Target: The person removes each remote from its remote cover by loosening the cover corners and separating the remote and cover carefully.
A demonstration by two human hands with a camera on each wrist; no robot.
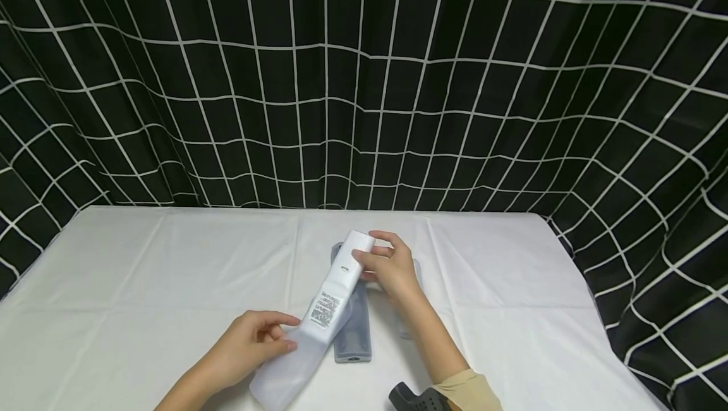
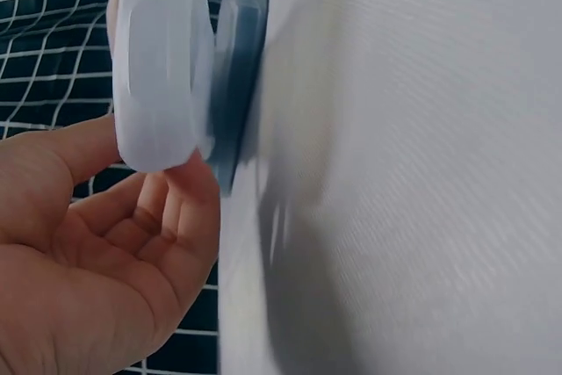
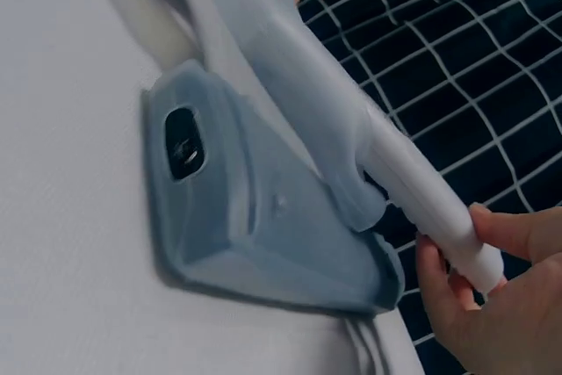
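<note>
While the white remote (image 1: 337, 281) slants from seven o'clock to one above the cloth (image 1: 188, 272), partly inside a translucent sleeve (image 1: 284, 370), the right hand (image 1: 394, 269) pinches the remote's one-o'clock end; the left hand (image 1: 241, 344) narrowly grips the sleeve. A grey-blue case (image 1: 355, 332) lies at five o'clock.

One white device (image 1: 343, 279), one translucent sleeve (image 1: 291, 363), one blue-grey case (image 1: 354, 329) — plus apparently one clear case (image 1: 418, 270), mostly hidden.
</note>
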